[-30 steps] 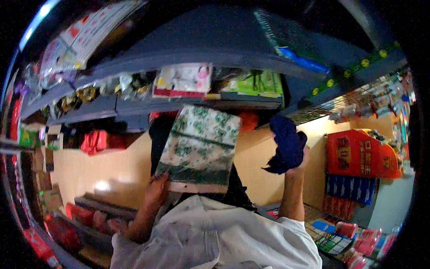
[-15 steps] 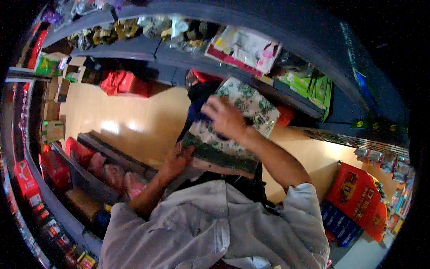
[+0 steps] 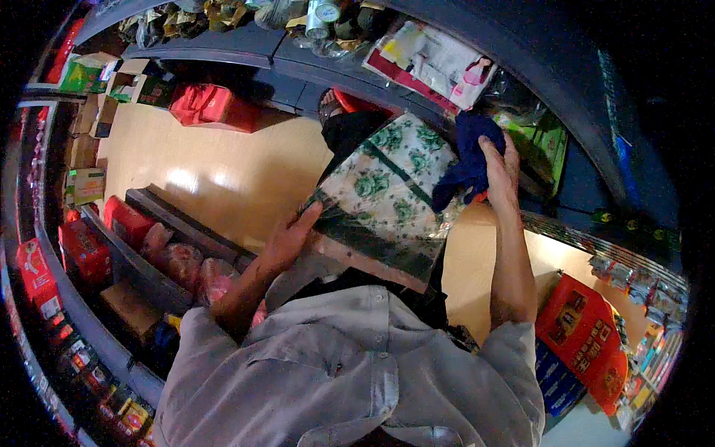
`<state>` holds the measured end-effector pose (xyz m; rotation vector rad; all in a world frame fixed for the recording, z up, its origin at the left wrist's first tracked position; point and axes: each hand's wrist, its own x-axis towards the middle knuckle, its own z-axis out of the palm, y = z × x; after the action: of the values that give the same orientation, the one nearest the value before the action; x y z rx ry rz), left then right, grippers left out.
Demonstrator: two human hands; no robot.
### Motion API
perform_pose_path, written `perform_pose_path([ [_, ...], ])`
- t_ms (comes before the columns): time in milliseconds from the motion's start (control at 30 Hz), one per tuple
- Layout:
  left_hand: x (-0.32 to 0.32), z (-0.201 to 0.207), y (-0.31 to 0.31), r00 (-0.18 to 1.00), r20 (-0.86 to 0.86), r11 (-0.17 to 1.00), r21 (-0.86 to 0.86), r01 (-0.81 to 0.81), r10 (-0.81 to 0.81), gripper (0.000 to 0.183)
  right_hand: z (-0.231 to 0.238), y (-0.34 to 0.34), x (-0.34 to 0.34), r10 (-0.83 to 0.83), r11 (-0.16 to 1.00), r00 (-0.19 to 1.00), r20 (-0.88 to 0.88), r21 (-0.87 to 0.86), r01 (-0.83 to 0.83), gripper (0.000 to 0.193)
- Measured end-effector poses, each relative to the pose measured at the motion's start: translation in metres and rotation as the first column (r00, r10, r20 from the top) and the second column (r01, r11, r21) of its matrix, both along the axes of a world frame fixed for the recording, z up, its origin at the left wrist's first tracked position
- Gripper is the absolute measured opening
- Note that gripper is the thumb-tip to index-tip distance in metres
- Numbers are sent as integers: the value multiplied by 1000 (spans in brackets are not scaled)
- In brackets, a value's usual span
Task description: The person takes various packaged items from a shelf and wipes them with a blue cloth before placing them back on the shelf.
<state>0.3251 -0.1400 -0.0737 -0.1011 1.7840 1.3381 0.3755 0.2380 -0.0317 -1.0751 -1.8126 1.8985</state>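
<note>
Across my lap lies a flat package (image 3: 387, 201) in clear wrap, white with green roses, a dark green stripe and a dark green band along its near side. My left hand (image 3: 292, 237) grips its left edge, the thumb lying on top. Beyond its right edge my right hand (image 3: 500, 167) is closed on a bunched dark blue cloth (image 3: 469, 160). One end of the cloth hangs down against the package's right side. A sandaled foot (image 3: 330, 104) shows behind the package's far corner.
Shelves (image 3: 313, 63) with wrapped goods curve across the far side. A white and pink box (image 3: 436, 63) and a green packet (image 3: 547, 145) lie on them. A red bag (image 3: 212, 106) sits on the floor. Red cartons (image 3: 585, 339) stand at the right, and a low shelf (image 3: 160, 287) at the left.
My right hand has swept from the package's middle out past its right edge, taking the dark blue cloth along. My left hand stays at the left edge; more of the floral top shows.
</note>
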Motion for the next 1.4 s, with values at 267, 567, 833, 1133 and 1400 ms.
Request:
perform_pose_path([
  [267,-36,-9,25,845,-448,955,-99,278,-292,29,-21,-161,9,872,211,459,169,717,-665,44],
  [567,-31,-8,25,826,491,774,397,-494,276,35,-63,-8,57,140,457,851,506,730,-509,43],
  [833,-62,1,28,982,-186,981,188,49,-14,28,-9,-27,-16,76,685,974,216,698,-208,45],
  [1133,-42,-22,15,988,-149,999,-18,-45,42,34,-57,-15,-29,307,332,889,341,836,-436,42],
  [1400,-36,-16,12,1000,14,996,84,3,-4,41,21,-101,8,527,437,842,116,813,-385,36],
])
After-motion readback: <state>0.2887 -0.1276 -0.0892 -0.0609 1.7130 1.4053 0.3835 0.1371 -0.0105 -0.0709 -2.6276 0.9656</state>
